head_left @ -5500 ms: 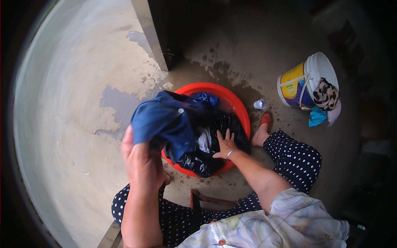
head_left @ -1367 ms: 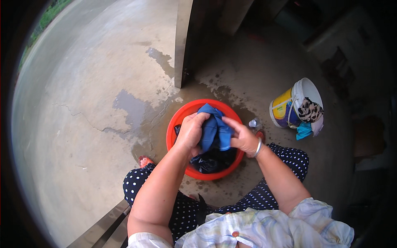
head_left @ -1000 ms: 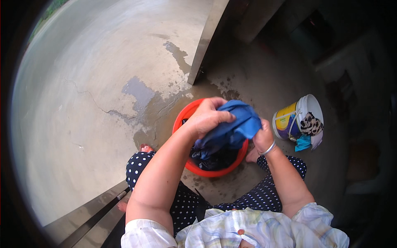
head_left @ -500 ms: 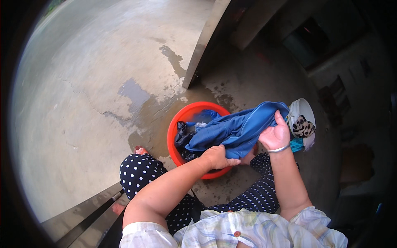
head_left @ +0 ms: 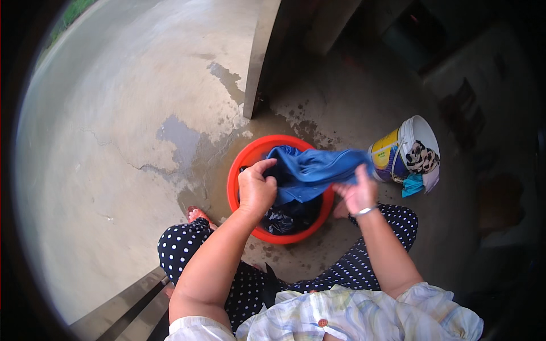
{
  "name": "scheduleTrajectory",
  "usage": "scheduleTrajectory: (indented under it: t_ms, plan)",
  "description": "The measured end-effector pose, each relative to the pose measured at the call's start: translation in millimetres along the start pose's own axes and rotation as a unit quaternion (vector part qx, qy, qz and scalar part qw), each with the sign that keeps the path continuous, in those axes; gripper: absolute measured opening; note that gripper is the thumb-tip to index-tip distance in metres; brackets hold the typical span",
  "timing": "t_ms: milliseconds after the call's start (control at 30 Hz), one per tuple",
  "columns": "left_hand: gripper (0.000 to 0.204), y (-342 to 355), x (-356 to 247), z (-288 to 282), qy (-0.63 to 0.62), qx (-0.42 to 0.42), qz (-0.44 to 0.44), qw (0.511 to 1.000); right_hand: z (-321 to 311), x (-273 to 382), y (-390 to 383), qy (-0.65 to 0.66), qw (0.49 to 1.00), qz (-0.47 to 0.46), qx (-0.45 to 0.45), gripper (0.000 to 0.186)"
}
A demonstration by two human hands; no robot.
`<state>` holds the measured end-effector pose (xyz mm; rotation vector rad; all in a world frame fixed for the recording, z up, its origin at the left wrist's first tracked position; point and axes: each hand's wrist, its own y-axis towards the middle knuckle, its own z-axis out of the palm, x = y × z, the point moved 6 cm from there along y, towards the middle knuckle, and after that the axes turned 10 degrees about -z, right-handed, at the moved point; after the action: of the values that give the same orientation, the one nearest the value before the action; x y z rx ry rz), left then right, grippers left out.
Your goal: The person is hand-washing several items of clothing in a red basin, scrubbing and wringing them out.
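Across the red tub [head_left: 289, 238] stretches a wet-looking blue garment [head_left: 307, 173], with dark cloth and black, glossy material [head_left: 284, 221] beneath it. My left hand [head_left: 256, 187] is at the tub's left side, fingers curled on the garment's near-left part. My right hand [head_left: 358, 190], a silver bangle on its wrist, is beside the right rim, palm turned inward and fingers spread against the garment's right end; it is slightly blurred.
A white bucket [head_left: 387, 150] with a yellow-and-blue side lies right of the tub, patterned, turquoise and pale cloths [head_left: 421, 156] hanging from it. A square post [head_left: 253, 68] stands beyond. My dotted-trousered legs [head_left: 182, 250] flank the tub; metal bars [head_left: 114, 307] lie lower left.
The blue garment, earlier lifted and bunched, is now stretched sideways over the tub. In the last half second my left hand has moved up and left, while my right hand has shifted slightly left.
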<state>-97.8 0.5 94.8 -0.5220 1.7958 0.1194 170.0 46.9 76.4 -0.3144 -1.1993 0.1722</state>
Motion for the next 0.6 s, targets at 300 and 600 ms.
scheduleTrajectory:
  t_ms: [300,600]
  plan:
    - [0.03,-87,28,77,0.213,0.341,0.114,0.909,-125,-143,29,-0.534,0.828,0.127,0.113,0.067]
    - [0.04,-119,-27,82,0.052,0.509,0.151,0.846,-107,-151,64,-0.153,0.985,0.047,0.068,0.025]
